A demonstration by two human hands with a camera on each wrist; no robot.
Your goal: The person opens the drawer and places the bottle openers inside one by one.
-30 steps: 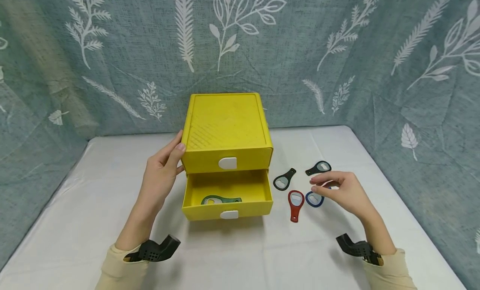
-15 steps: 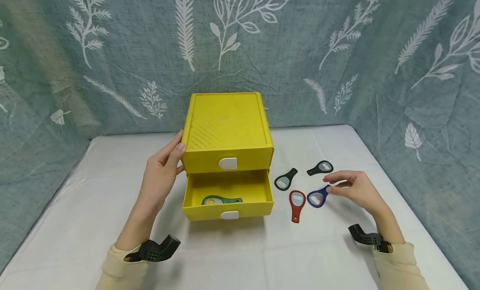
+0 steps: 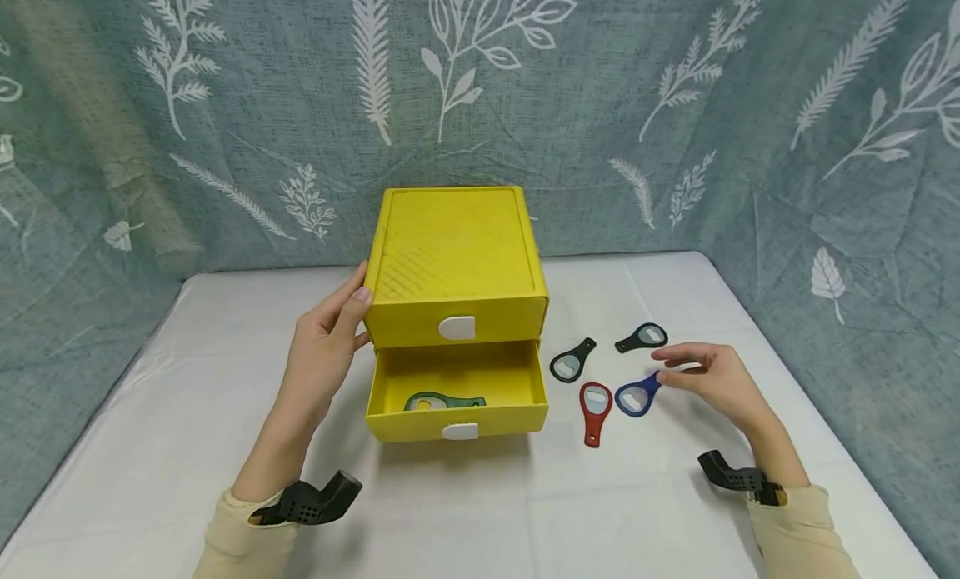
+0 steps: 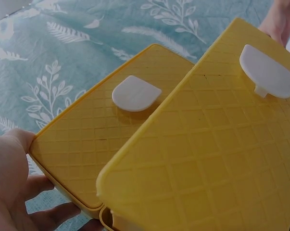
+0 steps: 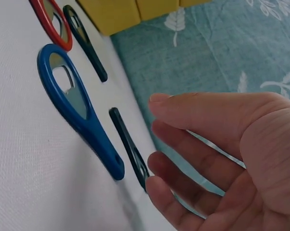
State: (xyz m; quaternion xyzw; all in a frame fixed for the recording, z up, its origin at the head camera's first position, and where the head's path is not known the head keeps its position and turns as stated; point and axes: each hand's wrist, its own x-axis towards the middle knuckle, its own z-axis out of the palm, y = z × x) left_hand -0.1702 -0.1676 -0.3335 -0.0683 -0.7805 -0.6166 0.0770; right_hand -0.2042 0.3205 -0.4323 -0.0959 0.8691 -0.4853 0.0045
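My left hand [image 3: 322, 346] rests against the left side of a yellow two-drawer box [image 3: 459, 246], thumb near its front corner. The lower drawer [image 3: 405, 428] is pulled out, and a green bottle opener [image 3: 447, 401] lies inside. On the right, my right hand [image 3: 714, 381] hovers by the handle end of a blue bottle opener [image 3: 636, 398]. Its thumb and fingers [image 5: 202, 159] are loosely bent and apart, with nothing between them in the right wrist view. Beside the blue one lies a red bottle opener [image 3: 596, 401]; two black bottle openers [image 3: 567, 366] [image 3: 643, 337] lie farther back.
A white cloth [image 3: 465, 512] covers the table. Grey-green leaf-patterned fabric [image 3: 285, 104] hangs behind and at both sides. The upper drawer, with its white handle [image 3: 457, 327], is closed above the lower one.
My right hand has moved to the right, from over the blue bottle opener to its handle end, uncovering more of it. The left hand stays at the box.
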